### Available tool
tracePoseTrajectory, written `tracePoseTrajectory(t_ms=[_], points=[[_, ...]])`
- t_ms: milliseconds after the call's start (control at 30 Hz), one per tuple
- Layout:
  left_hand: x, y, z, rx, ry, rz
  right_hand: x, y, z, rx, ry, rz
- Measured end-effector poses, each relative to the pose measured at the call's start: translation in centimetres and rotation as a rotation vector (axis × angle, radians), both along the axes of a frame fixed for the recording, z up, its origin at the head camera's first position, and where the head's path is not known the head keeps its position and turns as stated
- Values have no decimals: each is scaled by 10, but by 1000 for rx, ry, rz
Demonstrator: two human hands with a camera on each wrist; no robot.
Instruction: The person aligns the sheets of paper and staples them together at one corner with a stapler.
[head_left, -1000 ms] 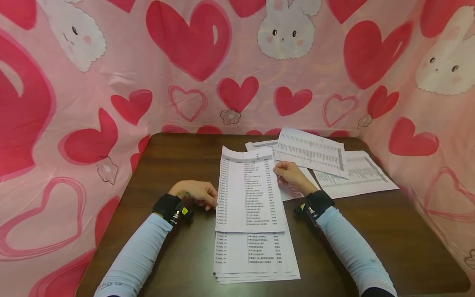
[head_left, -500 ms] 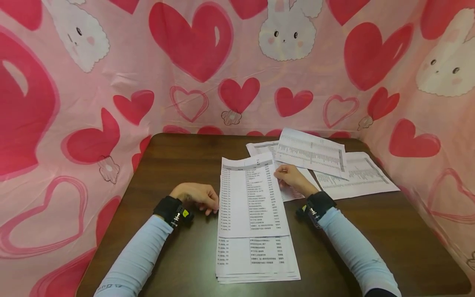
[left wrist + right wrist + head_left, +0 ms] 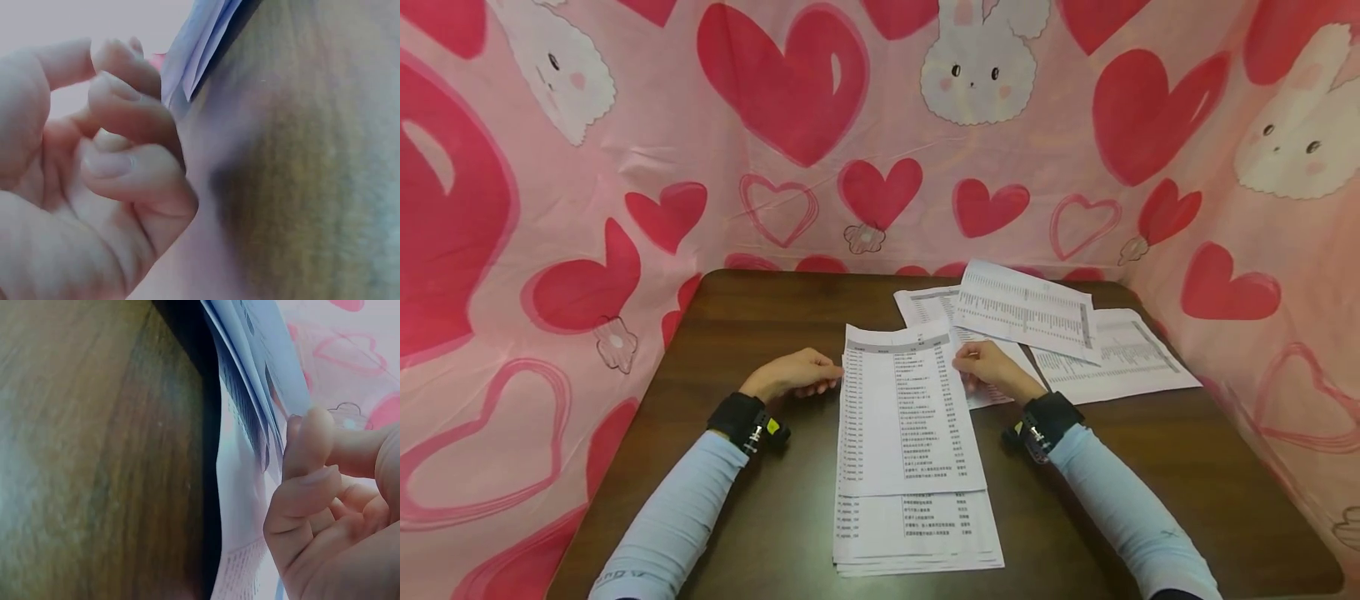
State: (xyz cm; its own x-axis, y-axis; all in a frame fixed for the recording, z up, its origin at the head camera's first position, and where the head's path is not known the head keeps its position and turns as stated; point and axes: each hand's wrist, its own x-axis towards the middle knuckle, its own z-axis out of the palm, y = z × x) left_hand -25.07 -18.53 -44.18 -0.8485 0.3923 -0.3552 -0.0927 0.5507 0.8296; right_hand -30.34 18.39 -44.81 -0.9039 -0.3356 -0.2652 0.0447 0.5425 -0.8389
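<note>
Lying nearer the person than a moment ago: top printed sheet, a list with grey header band, between the two hands and extending nearer than both; the bared strip of the paper stack beneath is narrower, so the two lie closer to level, though not flush.

Paper stack: nearer than both hands, flat on dark wood-grain table; lower edges slightly staggered.

Right hand: closed to a pinch, thumb and forefinger meeting on the top sheet's right edge, other fingers folded in; much as before. Whether more than one sheet is caught cannot be told.

Left hand: further up the left edge than before, near the header; fingers curled, tips at the paper, apparently pinching it, the grip partly hidden.

Loose printed sheets, overlapping: one just beyond the right hand, partly covered; one skewed on top, further beyond; one to that hand's right.

Pink heart-and-rabbit curtain: behind the table, beyond both hands.
</note>
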Motion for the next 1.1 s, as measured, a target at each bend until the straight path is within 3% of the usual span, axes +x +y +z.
tracePoseTrajectory(t_ms=[133,300,467,867,1100], points=[[-6,1,0,16,-5,142,4,2,2,12,8,32],[-12,6,-2,28,11,234,5,3,3,43,-19,86],[-15,11,-3,-17,37,260,9,2,1,28,-65,130],[-15,15,-4,-11,51,263,16,5,5,85,-115,109],[-20,16,0,15,73,304,7,20,21,166,-10,143]])
